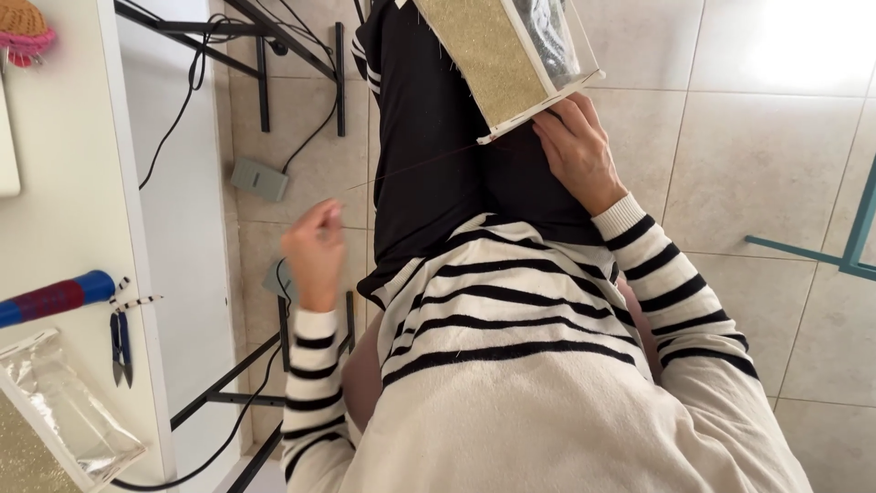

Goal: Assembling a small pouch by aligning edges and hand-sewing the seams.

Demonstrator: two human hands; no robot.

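My right hand [577, 151] grips the near corner of a white rectangular frame [511, 55] stretched with gold fabric, which rests tilted over my black-trousered lap. A clear plastic sheet covers the frame's right side. My left hand [315, 248] is raised to the left of my lap with its fingertips pinched together. A thin dark thread [415, 167] runs taut from near those fingertips up to the frame's lower edge. I cannot see whether a needle is in the pinch.
A white table [64, 210] at the left carries a blue-and-red handled tool [55, 298], small snips [120, 345], a clear plastic bag [64, 402] and a crocheted piece [23, 27]. On the tiled floor lie a grey box [258, 179] and black cables. A teal metal bar [853, 246] is at the right.
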